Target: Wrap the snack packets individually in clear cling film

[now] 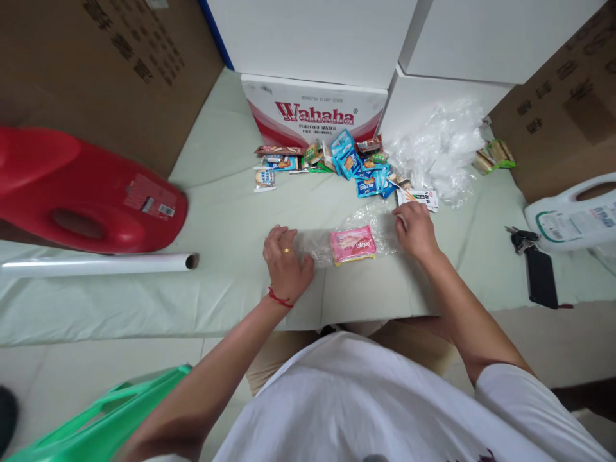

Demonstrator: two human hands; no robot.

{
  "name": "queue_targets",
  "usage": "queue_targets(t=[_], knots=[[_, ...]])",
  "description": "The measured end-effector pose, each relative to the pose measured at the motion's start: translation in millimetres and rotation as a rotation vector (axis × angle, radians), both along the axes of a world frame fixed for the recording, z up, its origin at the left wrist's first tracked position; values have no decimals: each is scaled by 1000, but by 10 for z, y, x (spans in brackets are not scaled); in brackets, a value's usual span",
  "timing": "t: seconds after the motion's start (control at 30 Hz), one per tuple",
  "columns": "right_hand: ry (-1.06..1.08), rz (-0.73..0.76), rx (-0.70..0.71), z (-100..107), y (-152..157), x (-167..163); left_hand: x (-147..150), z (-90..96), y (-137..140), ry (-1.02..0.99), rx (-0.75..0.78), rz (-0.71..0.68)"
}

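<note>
A pink snack packet marked "nabati" (pixel 353 242), with a yellow edge, lies on a strip of clear plastic film (pixel 315 246) in front of me. My left hand (pixel 289 262), with a ring and a red cord bracelet, has its fingers curled at the film's left end. At the other end, my right hand (pixel 418 230) grips the film between thumb and fingers. Just beyond my right fingers lies a white packet (pixel 423 197). A heap of small snack packets (pixel 350 162), several of them blue, sits further back.
Crumpled clear plastic (pixel 437 151) lies behind my right hand. A Wahaha carton (pixel 317 112) stands at the back. On the left are a red jug (pixel 103 192) and a film roll (pixel 96 263); on the right, a white bottle (pixel 575 215), keys (pixel 522 239) and a black phone-like object (pixel 541 277).
</note>
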State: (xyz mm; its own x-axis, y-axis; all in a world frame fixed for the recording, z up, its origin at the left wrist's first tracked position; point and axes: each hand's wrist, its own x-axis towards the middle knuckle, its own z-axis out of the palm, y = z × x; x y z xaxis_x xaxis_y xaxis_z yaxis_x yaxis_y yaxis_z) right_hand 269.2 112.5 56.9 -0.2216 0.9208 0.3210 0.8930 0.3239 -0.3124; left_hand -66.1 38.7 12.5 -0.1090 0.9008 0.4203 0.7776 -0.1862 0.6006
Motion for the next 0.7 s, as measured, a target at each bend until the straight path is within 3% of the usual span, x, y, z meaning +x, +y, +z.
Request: queue_targets(t=[0.07,0.2,0.37,0.57,0.7], knots=[[31,119,50,92,-72,-159,56,29,-8,21,27,-39],[-5,340,-84,74,-255,-535,208,111,-20,101,85,-92],[-36,291,-147,-112,-369,-794,327,181,76,116,21,-58],[-17,234,-189,-129,-317,-866,167,94,357,38,-344,101],[-55,193,-236,-95,-285,-940,37,71,443,-16,-361,219]])
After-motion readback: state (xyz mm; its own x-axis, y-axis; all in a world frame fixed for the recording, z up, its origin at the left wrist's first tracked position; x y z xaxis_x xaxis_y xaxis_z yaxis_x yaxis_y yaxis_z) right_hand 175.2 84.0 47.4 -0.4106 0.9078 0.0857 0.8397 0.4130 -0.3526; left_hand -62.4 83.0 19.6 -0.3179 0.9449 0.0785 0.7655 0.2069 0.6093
